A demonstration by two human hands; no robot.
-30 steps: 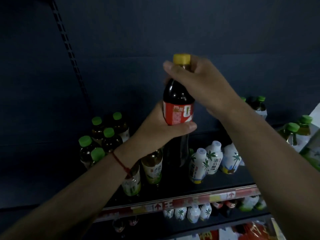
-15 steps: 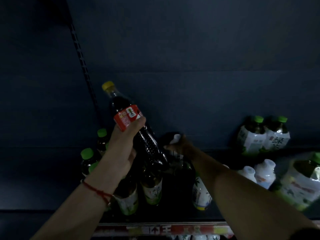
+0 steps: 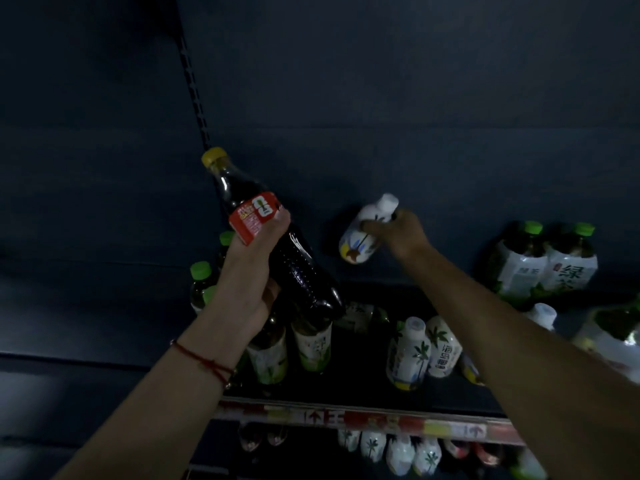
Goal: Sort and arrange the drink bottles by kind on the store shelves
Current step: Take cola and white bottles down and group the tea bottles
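**Hands full above a crowded shelf**

Left hand (image 3: 254, 268) is wrapped round the waist of a dark cola bottle (image 3: 277, 247), which tilts with its yellow cap toward the upper left, lifted above the green-capped tea bottles (image 3: 201, 282) at the shelf's left end. Right hand (image 3: 403, 233) pinches a small white palm-print bottle (image 3: 363, 233) by its shoulder, held in the air near the back panel. More white bottles (image 3: 424, 348) stand mid-shelf, near the front edge (image 3: 346, 415).

The likely trouble: the cola's base hangs just over the tea bottles' tops and could topple one. The white bottle's grip looks light; it might slip onto those standing below.
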